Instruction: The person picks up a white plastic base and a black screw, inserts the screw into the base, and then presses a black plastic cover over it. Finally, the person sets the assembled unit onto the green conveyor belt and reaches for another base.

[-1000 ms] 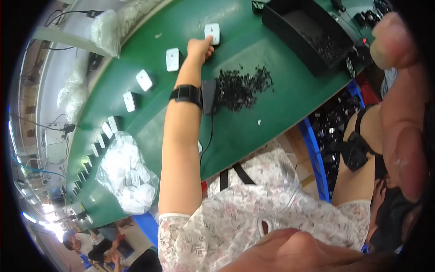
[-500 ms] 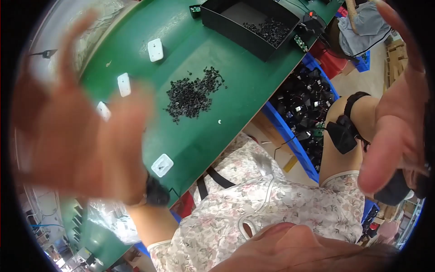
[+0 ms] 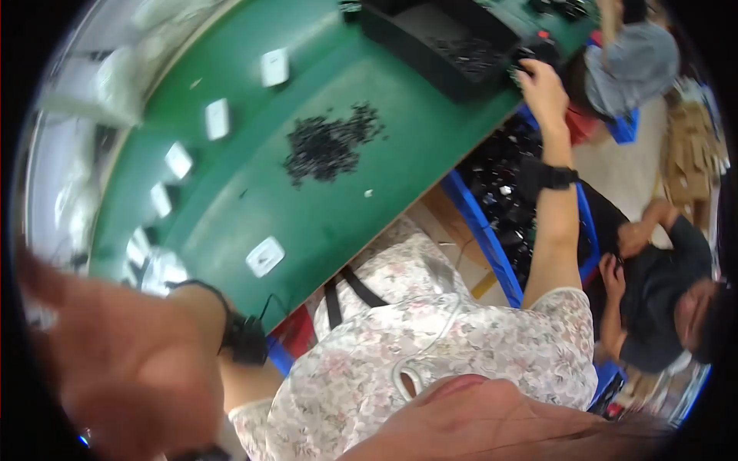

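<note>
My right hand is stretched out to the far right edge of the green table, beside the black tray. Its fingers are curled at a small dark item by the tray's corner, too blurred to name. My left hand looms large at the lower left, close to the camera and smeared by motion. Whether its fingers hold anything does not show. A loose heap of small black parts lies in the middle of the table. One shallow white plastic housing rests near the front edge.
Several white housings stand in a row along the far left. More black parts lie inside the tray. A blue crate full of black devices stands below the table's right edge. Two other people sit at the right, one in a dark shirt.
My right hand has gone from close by the camera out to the tray's corner. My left hand has dropped lower in the view. The dark-shirted person has come into sight.
</note>
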`<state>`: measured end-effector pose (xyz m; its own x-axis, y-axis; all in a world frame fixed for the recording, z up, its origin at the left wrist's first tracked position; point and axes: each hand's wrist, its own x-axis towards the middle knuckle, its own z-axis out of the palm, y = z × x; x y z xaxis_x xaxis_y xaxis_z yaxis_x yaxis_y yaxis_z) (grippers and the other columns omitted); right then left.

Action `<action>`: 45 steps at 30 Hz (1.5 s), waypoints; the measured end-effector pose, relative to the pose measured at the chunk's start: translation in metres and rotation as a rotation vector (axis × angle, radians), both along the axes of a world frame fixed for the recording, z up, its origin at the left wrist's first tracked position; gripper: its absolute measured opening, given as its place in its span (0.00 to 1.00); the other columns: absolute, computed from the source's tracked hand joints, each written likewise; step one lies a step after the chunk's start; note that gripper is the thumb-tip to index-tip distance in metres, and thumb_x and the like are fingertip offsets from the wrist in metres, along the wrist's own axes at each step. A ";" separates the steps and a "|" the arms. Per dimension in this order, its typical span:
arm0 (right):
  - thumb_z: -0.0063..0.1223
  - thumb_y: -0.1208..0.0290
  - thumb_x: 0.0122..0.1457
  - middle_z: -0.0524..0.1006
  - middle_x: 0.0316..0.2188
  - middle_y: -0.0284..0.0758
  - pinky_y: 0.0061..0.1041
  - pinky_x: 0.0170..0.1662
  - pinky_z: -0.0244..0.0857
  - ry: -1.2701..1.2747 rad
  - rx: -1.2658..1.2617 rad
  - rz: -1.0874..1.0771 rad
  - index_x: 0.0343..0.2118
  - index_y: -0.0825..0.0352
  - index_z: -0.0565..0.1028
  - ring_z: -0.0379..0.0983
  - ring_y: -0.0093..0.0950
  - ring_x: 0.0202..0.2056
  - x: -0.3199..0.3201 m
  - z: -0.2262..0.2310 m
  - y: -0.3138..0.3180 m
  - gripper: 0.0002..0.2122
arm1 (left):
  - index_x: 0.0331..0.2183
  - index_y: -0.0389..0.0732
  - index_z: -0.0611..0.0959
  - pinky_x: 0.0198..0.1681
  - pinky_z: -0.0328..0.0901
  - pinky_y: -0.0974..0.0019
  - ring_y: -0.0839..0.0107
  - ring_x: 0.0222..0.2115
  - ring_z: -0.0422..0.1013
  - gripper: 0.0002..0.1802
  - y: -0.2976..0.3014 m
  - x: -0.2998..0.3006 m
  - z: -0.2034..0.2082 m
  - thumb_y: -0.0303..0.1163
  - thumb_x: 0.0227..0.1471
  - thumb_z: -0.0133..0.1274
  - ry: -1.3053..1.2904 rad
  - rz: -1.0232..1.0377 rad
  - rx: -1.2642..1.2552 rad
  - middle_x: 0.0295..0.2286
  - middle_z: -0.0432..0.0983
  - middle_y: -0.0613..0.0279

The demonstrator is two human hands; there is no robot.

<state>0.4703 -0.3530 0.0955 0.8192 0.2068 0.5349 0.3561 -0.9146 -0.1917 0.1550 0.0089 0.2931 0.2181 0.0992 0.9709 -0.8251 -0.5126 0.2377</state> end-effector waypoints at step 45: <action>0.64 0.63 0.44 0.71 0.42 0.44 0.38 0.48 0.64 0.163 -0.338 -0.134 0.51 0.63 0.69 0.67 0.45 0.45 0.030 -0.008 -0.043 0.29 | 0.51 0.38 0.71 0.41 0.62 0.55 0.52 0.39 0.64 0.32 0.019 -0.059 -0.195 0.29 0.42 0.61 1.167 0.744 0.413 0.40 0.68 0.52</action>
